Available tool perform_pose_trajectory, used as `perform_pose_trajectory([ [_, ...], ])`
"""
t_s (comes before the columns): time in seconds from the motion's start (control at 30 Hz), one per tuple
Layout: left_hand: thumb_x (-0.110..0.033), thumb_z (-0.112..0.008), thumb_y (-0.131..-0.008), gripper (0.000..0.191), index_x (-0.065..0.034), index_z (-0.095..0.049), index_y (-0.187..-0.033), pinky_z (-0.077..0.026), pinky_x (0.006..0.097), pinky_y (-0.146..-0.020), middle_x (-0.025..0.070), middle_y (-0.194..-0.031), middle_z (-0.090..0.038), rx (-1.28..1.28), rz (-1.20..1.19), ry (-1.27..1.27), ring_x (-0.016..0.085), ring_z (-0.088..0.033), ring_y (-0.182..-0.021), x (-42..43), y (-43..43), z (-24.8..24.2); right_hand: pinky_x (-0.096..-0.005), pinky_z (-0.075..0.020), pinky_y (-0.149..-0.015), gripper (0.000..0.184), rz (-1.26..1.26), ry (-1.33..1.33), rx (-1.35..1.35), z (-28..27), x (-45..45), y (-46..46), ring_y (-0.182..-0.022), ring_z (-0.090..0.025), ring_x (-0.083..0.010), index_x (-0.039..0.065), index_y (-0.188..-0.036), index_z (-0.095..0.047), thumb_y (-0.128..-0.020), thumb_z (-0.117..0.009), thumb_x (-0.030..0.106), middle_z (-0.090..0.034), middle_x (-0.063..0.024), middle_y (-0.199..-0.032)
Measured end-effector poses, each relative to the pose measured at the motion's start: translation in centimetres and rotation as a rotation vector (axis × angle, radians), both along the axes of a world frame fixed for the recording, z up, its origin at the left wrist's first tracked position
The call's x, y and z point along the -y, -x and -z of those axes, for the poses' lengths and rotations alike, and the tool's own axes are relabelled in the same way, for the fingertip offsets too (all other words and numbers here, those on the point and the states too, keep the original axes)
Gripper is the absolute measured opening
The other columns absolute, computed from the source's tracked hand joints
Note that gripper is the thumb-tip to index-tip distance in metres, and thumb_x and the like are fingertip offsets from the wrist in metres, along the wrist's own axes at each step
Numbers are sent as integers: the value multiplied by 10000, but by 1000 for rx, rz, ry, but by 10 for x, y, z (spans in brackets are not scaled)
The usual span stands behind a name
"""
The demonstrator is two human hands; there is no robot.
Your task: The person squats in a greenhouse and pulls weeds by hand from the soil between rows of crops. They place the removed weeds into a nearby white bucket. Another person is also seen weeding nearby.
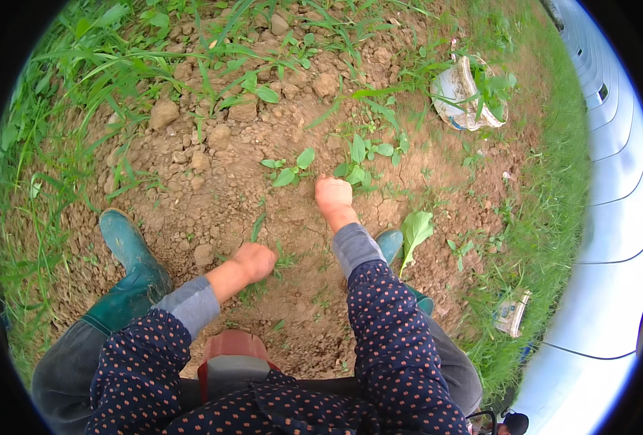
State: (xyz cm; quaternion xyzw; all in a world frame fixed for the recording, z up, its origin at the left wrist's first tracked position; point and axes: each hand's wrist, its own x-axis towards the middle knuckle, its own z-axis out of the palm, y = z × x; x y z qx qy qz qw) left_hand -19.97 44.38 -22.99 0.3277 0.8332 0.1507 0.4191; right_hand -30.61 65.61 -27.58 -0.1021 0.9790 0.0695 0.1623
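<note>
My left hand (256, 262) is low over the soil with its fingers curled under and hidden. Thin green weeds (284, 258) show around that hand; whether it grips any of them cannot be seen. Farther forward, my right hand (333, 196) is curled too, its fingertips turned down towards the ground and mostly out of sight. Just beyond and to the right of it grows a clump of broad-leaved seedlings (357, 163). A smaller seedling (293, 169) stands to its left. One large loose-looking leaf (417, 235) lies beside the right boot (390, 243).
A white plastic bucket (454, 93) holding pulled greens lies tilted at the upper right. Another whitish container (512, 314) sits in grass at lower right, near plastic sheeting (615, 228). Clods (164, 114) and tall grass (33, 119) lie left. A red seat (234, 345) is below me.
</note>
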Motion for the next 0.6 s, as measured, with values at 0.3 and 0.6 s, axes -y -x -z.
perform_pose_trajectory([
  [0.3, -109, -516, -750, 160, -83, -654, -825, -505, 418, -740, 167, -896, -651, 202, -55, -6, 348, -627, -853, 4, -32, -8, -416, -541, -628, 195, 85, 57, 315, -15, 10, -62, -818, -658, -276, 63, -853, -626, -854, -470, 179, -652, -166, -899],
  [0.6, -102, -524, -746, 169, -61, -660, -838, -511, 407, -739, 169, -911, -655, 212, -41, 111, 340, -629, -873, 1, -44, -3, -363, -534, -541, 129, 178, -62, -110, 8, -47, -44, -686, -651, -266, 47, -886, -560, -858, -475, 139, -591, -113, -842],
])
